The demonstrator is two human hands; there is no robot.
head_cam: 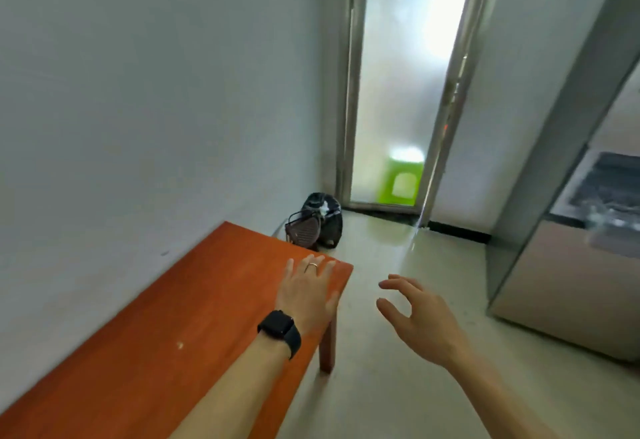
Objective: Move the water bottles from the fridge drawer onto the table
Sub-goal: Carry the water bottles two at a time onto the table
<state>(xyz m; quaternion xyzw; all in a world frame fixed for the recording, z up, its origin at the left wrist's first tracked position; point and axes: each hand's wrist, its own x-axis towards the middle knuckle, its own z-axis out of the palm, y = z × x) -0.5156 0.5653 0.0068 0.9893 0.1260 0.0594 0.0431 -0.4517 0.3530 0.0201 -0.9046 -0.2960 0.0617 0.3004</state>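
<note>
Nearest the lens, a bare forearm with a black smartwatch (pixel 280 331) leads to the left hand (pixel 306 294), which lies palm down over the far corner of the orange-brown wooden tabletop (pixel 156 317). Its fingers (pixel 325 270) are straight and spread apart, holding nothing, and one wears a thin ring (pixel 312 266). Beyond those fingertips, on the pale glossy floor (pixel 398 386), sits a black bin bag (pixel 327 220), with a frosted glass door (pixel 398 92) behind it. Right of the tabletop's edge, the right hand (pixel 420 320) hangs over the floor, its fingers loosely curled and apart, gripping nothing. Well to the right of it stands a grey fridge (pixel 571 282). Its dark drawer (pixel 613 175) holds blurred clear shapes (pixel 609 220), probably the water bottles, though too smeared to tell.
</note>
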